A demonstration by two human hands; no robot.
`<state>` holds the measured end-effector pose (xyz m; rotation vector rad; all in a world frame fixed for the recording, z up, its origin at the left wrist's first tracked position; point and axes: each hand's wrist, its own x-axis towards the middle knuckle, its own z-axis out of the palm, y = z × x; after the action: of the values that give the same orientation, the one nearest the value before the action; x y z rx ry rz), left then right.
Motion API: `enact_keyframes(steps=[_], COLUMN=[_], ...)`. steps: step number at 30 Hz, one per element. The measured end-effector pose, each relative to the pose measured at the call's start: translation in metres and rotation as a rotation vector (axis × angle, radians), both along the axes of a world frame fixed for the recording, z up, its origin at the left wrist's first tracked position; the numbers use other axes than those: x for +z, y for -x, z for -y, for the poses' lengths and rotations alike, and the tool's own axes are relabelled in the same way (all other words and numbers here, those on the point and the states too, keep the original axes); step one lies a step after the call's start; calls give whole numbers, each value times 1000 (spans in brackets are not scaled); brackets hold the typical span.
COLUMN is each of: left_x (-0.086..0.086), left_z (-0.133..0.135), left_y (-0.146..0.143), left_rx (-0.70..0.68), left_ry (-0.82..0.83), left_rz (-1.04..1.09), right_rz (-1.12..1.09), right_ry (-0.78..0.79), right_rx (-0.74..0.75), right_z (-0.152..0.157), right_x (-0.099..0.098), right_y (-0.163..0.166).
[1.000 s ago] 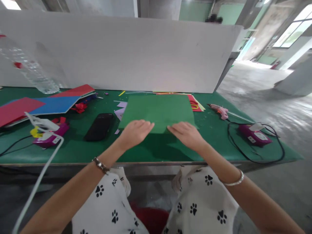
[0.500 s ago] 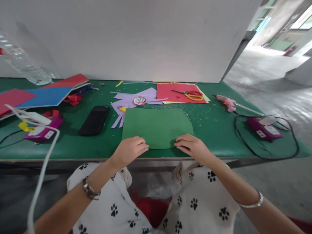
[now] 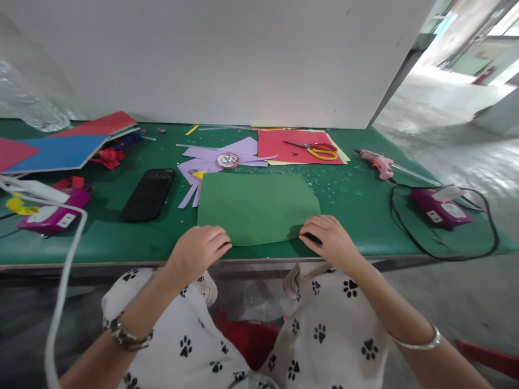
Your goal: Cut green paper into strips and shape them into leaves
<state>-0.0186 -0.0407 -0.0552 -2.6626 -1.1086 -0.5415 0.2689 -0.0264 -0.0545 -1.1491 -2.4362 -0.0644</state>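
Green paper sheet [image 3: 257, 208] lies flat on the bench [image 3: 121, 237], close to its near edge and about midway along it. The left hand [image 3: 198, 251] is curled over the sheet's near-left corner with its fingertips hidden, so I cannot tell whether it pinches the paper. The right hand [image 3: 330, 240] is closed on the near-right corner, thumb and fingers pinching it. Just beyond the sheet's far edge lie a purple paper cutout [image 3: 239, 151] and a red sheet [image 3: 284, 154] with scissors [image 3: 318, 151] on it. A black phone [image 3: 148, 193] lies toward the left edge, apart from the sheet.
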Motion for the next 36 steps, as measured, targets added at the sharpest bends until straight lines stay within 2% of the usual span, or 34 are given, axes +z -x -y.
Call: enact_keyframes(steps=[3, 7, 12, 16, 22, 27, 36], left_x=[1, 0, -5, -9, -5, -4, -5], left_z=[-6, -11, -10, -8, -7, -5, -6], left_y=[-16, -27, -21, -5, 4, 3, 2], left_rx=[-91, -41, -2, 69, 223, 365, 391], left_ry=[6, 65, 96, 163, 410, 363, 364], left_rz=[-67, -52, 79, 191, 267, 275, 266], right_rz=[94, 96, 0, -62, -153, -125, -32], right_ry=[-32, 15, 79, 82, 166, 251, 156], right_rx=[65, 173, 136, 141, 136, 127, 93], right_z=[6, 5, -5, -11, -21, -29, -31], right_x=[1, -1, -8, -10, -5, 0, -2], right_y=[20, 50, 70, 68, 56, 52, 52])
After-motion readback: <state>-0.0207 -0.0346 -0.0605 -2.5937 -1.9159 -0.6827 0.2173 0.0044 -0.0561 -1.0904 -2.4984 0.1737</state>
